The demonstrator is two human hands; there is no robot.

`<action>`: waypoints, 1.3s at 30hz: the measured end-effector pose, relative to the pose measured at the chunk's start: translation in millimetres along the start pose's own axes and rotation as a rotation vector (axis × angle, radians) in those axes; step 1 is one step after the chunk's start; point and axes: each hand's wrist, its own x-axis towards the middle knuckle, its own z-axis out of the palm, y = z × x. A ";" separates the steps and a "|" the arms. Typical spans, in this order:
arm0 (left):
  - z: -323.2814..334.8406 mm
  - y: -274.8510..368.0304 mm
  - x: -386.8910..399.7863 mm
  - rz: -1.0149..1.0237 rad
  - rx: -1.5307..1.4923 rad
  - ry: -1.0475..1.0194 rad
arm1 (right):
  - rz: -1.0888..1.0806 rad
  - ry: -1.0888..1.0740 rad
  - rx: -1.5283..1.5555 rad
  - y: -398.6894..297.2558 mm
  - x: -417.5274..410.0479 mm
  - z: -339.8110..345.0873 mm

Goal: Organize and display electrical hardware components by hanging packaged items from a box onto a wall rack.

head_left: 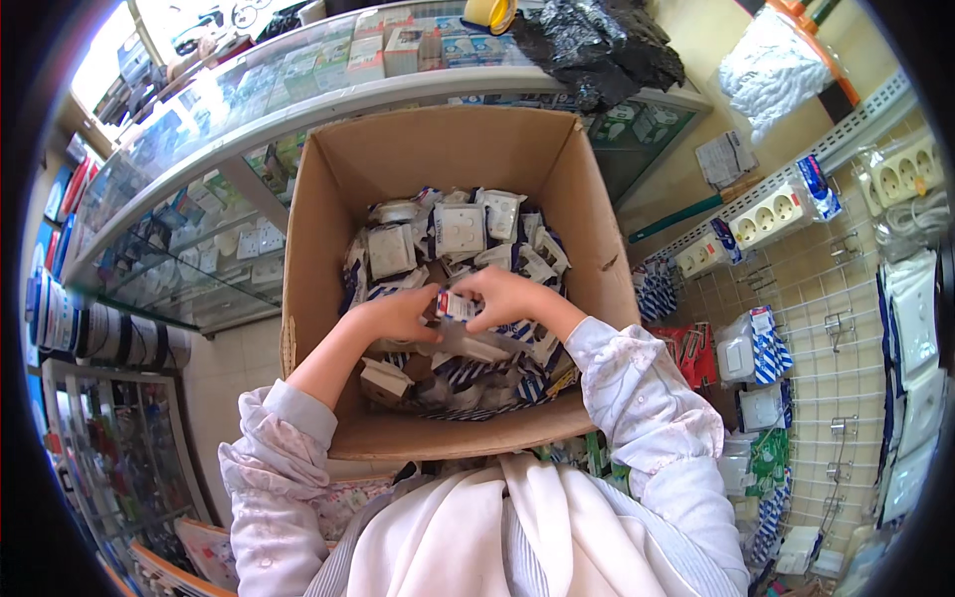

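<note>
A large open cardboard box [440,445] stands before me, with many white electrical fittings in clear and blue-striped packets inside. Both hands reach into it. My left hand [399,313] and my right hand [501,297] hold one small clear packet [456,306] with a red, white and blue header between their fingers. Its lower part is blurred. Among the fittings under and around the hands are a white socket plate [459,229], a square white plate [391,251] and a cream-coloured box-shaped fitting [385,379].
A glass display counter [261,138] with boxed goods runs behind the cardboard box, a black plastic bag [597,48] and a yellow tape roll [489,13] on top. At right, a wire grid panel [809,298] carries packaged sockets, including a triple socket strip [767,218].
</note>
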 end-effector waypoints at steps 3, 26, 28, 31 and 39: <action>2.9 -2.6 1.3 0.118 -0.049 0.240 | 0.126 0.109 0.244 -7.5 -5.0 -24.5; 21.3 218.3 54.4 0.439 -0.738 0.065 | 0.238 1.493 0.149 -116.7 -275.4 -46.1; 39.2 229.0 84.5 0.456 -0.709 0.004 | 0.258 1.625 0.187 -113.8 -306.2 -32.1; 64.4 259.8 113.2 0.503 -0.737 -0.087 | 0.304 1.749 0.137 -104.3 -339.6 -18.9; 124.7 274.6 233.6 0.429 -0.260 -0.062 | 0.579 1.885 -0.432 -44.1 -382.4 -5.7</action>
